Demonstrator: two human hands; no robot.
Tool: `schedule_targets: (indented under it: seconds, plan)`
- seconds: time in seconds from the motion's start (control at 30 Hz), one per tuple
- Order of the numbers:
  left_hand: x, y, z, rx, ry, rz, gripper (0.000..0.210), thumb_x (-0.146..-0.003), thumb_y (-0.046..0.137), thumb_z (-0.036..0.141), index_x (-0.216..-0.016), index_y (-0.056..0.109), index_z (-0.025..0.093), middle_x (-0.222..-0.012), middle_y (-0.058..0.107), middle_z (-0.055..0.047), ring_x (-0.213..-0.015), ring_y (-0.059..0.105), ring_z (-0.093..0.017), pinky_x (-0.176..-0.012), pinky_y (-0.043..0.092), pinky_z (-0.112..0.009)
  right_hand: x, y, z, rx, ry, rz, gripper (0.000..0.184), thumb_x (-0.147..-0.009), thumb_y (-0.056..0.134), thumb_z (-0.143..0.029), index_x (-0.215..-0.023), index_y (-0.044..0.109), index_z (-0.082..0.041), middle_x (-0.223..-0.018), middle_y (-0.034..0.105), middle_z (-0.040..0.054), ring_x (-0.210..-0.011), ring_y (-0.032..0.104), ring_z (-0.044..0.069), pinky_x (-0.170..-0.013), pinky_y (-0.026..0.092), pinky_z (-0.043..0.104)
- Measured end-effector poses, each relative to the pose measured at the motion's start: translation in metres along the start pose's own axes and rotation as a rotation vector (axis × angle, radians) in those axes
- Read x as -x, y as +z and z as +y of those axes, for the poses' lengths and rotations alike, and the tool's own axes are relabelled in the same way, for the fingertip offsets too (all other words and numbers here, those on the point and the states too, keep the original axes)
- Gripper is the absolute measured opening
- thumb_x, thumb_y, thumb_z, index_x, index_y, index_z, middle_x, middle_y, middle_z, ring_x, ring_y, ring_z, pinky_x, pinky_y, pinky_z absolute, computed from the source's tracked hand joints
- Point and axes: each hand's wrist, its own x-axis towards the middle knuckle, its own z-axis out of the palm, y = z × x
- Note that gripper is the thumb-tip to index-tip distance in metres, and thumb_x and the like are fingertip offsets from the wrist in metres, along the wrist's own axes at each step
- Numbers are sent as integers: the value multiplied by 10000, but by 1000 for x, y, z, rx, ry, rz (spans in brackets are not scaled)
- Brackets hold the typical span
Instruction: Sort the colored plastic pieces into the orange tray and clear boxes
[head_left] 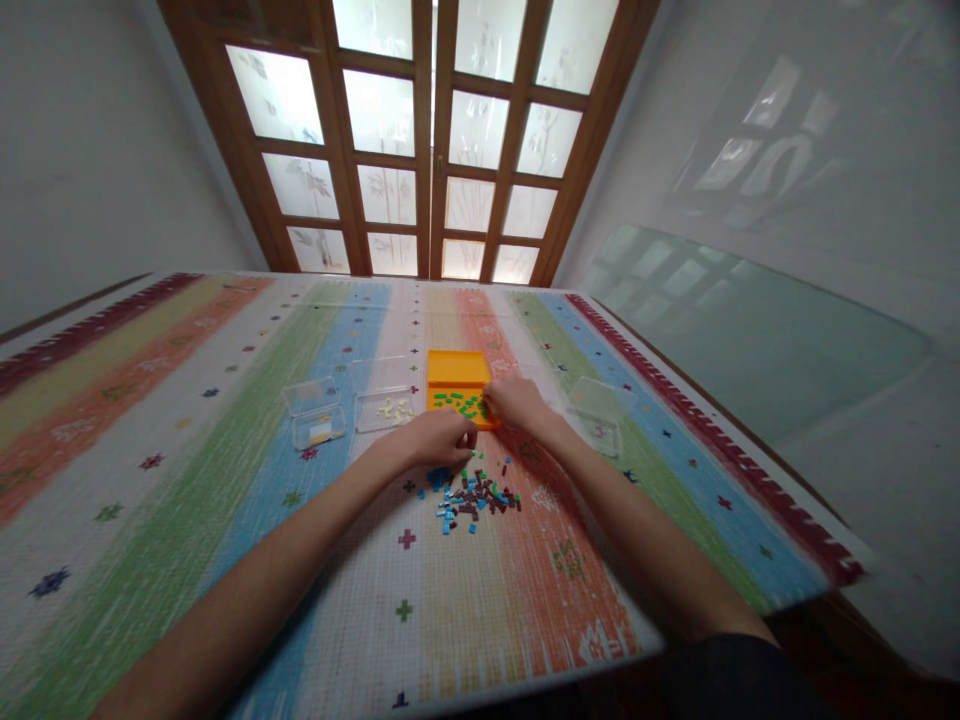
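Reaching to the box's (458, 368) six and three o'clock, left hand (441, 438) and right hand (516, 402) curl their fingers, any pinch hidden, with green bricks (442, 399) already inside and a mixed pile (486, 496), some green, still loose beyond six!

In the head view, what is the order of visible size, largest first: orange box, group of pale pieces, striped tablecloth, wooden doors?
1. Striped tablecloth
2. Wooden doors
3. Orange box, opened
4. Pale pieces, as a group

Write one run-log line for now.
left hand: near small blue/brown pieces; right hand: at open orange plastic box; inside: green pieces
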Motion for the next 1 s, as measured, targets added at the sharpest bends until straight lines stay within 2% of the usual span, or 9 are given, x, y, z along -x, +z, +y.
schedule_targets:
  seconds: [0.13, 0.37, 0.5, 0.67, 0.73, 0.87, 1.0]
  plan:
    - [0, 1, 0, -5, 7, 12, 189, -851, 618, 177, -951, 778, 183, -917, 805, -85, -814, 710, -205, -713, 505, -283, 2, 0, -1, 8, 4, 16, 331, -996, 506, -172, -1126, 807, -125, -1097, 785, 220, -1054, 746, 309, -824, 527, 316]
    - [-1, 4, -3, 0, 28, 46, 166, -838, 617, 167, -910, 765, 194, -842, 783, -59, -762, 684, -182, -696, 494, -270, 16, -6, 10, 10, -4, 107, 355, -1030, 456, -236, -1164, 776, -162, -1134, 776, 182, -1027, 726, 281, -751, 467, 304]
    - [-1, 5, -8, 6, 18, 66, 168, -833, 619, 160, -909, 763, 200, -798, 764, -49, -738, 667, -178, -709, 494, -272, 36, -8, 16, -62, -104, 151, 323, -1017, 506, -255, -1169, 780, -178, -1025, 799, 131, -938, 717, 250, -725, 418, 300]
    - [-1, 3, -13, 11, 2, 62, 180, -821, 629, 165, -921, 775, 200, -757, 747, -43, -716, 655, -186, -704, 482, -282, 58, 4, 15, -230, -380, 26, 252, -948, 599, -212, -1084, 812, -207, -872, 790, 62, -784, 672, 179, -701, 379, 268]
    - [-1, 3, -14, 13, 2, 58, 185, -817, 630, 166, -922, 780, 197, -754, 745, -44, -712, 655, -190, -695, 476, -286, 60, 12, 12, -261, -444, -29, 254, -925, 595, -173, -1053, 812, -209, -859, 785, 51, -742, 654, 162, -673, 360, 258]
    - [-1, 4, -13, 11, 9, 60, 193, -809, 624, 158, -916, 780, 199, -749, 743, -39, -716, 658, -187, -692, 472, -282, 58, 26, 6, -263, -427, -26, 240, -919, 590, -169, -1031, 800, -198, -858, 783, 57, -714, 640, 163, -641, 333, 263]
    - [-1, 5, -12, 10, 5, 63, 188, -809, 613, 154, -899, 772, 201, -746, 742, -34, -707, 650, -178, -682, 469, -274, 55, 28, 7, -278, -437, -30, 198, -916, 601, -165, -958, 790, -207, -838, 775, 46, -704, 631, 157, -632, 328, 262]
